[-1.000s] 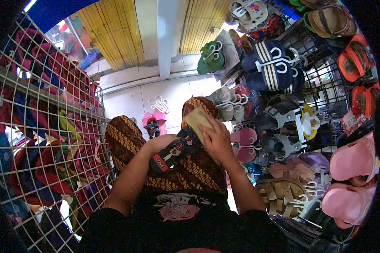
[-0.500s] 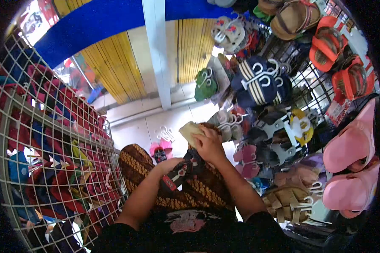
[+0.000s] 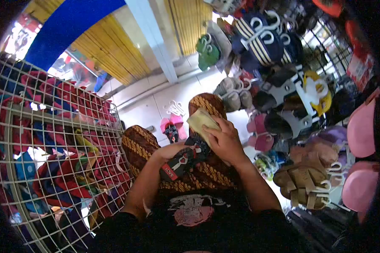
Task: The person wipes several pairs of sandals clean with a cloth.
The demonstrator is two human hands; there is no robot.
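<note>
A dark sandal (image 3: 182,161) with a red "LOVE" label lies over my lap, and my left hand (image 3: 172,151) is closed around it, its fingers mostly hidden. My right hand (image 3: 227,142) grips a folded, pale yellow cloth (image 3: 202,123) just beyond the sandal's far end. The thumb lies across the cloth's near side. Beneath both hands spreads brown patterned fabric (image 3: 204,181) over my knees. Past my left hand, pink slippers (image 3: 173,127) with dark straps rest on the floor, beside white hangers (image 3: 176,108).
On the left stands a white wire rack (image 3: 63,139) filled with colourful footwear. Sandals on hangers crowd the right side, among them a brown pair (image 3: 302,183), pink clogs (image 3: 361,135) and striped navy slippers (image 3: 261,40). A pale post (image 3: 152,40) rises from the tiled floor ahead.
The view has tilted and shifted, so the racks and floor slippers appear displaced. My right hand and the cloth have moved slightly to the right in view; both hands keep their hold.
</note>
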